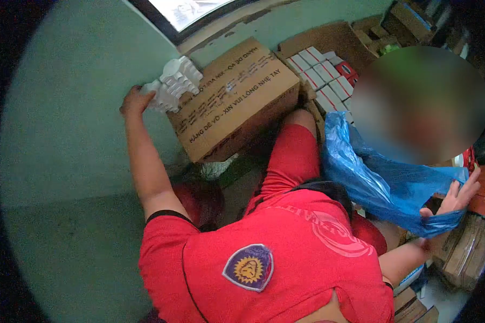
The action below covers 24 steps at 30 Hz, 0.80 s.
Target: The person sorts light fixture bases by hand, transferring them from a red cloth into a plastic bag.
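Observation:
My left hand [136,100] is closed on a stack of white moulded plastic pieces [175,83] with stepped edges, whose exact kind I cannot make out. The stack is at the left end of a closed cardboard carton [237,99] with printed lettering. At the right, my right hand [458,199] has its fingers stretched out and apart. A blue plastic bag [372,172] is looped around this hand and wrist, its body spread across toward my knee.
An open carton holds rows of small white boxes [318,72] behind the large carton. A green wall [75,134] rises at the left, with a window [188,11] above. More cartons [463,247] lie at the lower right. A blurred patch hides the area beyond the bag.

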{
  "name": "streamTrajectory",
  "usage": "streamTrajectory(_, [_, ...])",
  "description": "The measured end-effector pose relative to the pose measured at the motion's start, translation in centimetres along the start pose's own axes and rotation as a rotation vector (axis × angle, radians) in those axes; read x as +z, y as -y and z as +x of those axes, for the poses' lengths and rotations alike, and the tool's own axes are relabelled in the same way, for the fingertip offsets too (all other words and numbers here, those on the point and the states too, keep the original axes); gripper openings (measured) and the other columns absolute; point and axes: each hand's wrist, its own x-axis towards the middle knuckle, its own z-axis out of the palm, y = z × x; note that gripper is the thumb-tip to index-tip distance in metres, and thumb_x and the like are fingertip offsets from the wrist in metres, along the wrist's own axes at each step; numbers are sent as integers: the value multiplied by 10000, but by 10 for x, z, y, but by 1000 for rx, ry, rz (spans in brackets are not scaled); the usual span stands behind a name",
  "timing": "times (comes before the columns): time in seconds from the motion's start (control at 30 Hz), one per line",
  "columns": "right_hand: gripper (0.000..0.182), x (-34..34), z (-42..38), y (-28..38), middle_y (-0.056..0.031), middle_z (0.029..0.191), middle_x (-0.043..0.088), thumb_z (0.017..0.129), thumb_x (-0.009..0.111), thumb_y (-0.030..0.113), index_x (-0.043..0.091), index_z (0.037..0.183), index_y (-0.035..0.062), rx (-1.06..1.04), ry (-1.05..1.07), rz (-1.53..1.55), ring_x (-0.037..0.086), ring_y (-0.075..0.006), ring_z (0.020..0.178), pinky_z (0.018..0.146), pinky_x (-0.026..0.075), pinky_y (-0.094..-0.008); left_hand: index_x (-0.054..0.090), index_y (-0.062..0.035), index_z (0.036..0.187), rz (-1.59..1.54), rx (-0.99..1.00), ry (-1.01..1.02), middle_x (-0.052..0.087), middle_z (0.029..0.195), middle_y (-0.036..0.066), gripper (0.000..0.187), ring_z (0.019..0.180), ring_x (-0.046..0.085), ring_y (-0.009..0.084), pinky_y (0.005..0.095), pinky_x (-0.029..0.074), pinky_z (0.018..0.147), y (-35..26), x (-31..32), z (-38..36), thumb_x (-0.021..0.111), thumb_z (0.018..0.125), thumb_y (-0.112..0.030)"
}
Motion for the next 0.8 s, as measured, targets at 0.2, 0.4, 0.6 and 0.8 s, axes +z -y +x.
streamTrajectory(0.2, [1444, 15, -11, -20, -286, 1611, 123, 500, 193, 1066, 415, 1321, -102, 268, -42, 251, 229, -585, 1377, 1128, 199, -640, 533, -82, 1401, -1046, 276, -130, 641, 1277, 147, 629, 1102, 653, 262, 415, 498, 987, -9, -45, -48, 764, 854, -288])
streamTrajectory(0.4, [1431, 9, -2, -10, -268, 1603, 134, 486, 311, 1035, 324, 1384, -79, 323, -96, 574, 236, -525, 1384, 1138, 202, -603, 649, -35, 1227, -1113, 1358, 437, 687, 1160, 127, 563, 1089, 648, 236, 362, 488, 964, -263, -81, -287, 819, 715, -196])
streamTrajectory(0.6, [1453, 3, -16, -14, -249, 1595, 146, 472, 429, 1004, 233, 1447, -57, 370, -79, 572, 243, -465, 1392, 1148, 205, -565, 637, -47, 1245, -959, 1714, 452, 685, 1140, 191, 585, 1054, 665, 326, 401, 502, 947, -353, -20, -389, 826, 736, -267])
streamTrajectory(0.8, [1511, 0, -24, -19, -230, 1588, 158, 458, 547, 972, 141, 1510, -34, 337, -11, 453, 250, -405, 1400, 1157, 208, -528, 654, -57, 1221, -1035, 1166, -31, 710, 1094, 121, 435, 1039, 666, 229, 356, 507, 949, -277, -51, -250, 784, 813, -131])
